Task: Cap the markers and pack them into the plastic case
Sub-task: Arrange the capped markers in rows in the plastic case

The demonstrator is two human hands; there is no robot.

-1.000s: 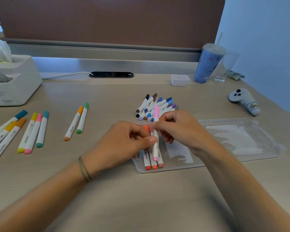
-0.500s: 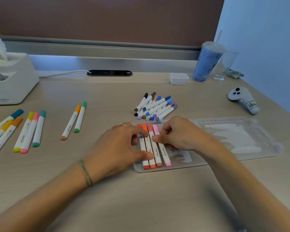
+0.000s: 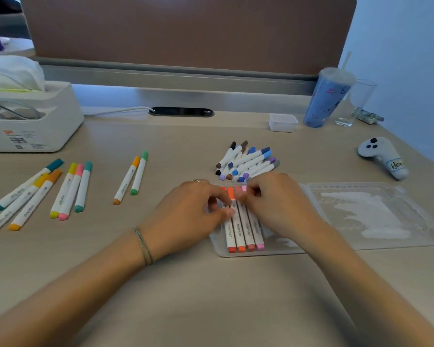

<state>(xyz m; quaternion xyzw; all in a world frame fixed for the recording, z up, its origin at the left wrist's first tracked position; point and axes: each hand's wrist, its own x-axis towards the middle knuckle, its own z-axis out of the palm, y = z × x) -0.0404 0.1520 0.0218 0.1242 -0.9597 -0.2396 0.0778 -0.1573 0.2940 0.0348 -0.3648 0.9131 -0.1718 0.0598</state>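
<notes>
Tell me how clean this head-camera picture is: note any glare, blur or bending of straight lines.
Head view: light is soft and even, with pale glare on the clear plastic case; the desk edge and rear rail bow from wide-angle distortion; the left hand and right hand are slightly soft over the markers in the case, whose print stays readable; the loose markers look sharp.

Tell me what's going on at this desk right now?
A person is packing markers into a clear plastic case. Both hands, left hand and right hand, rest on four markers lying side by side in it. A blue and purple pile and more loose markers wait on the desk.
</notes>
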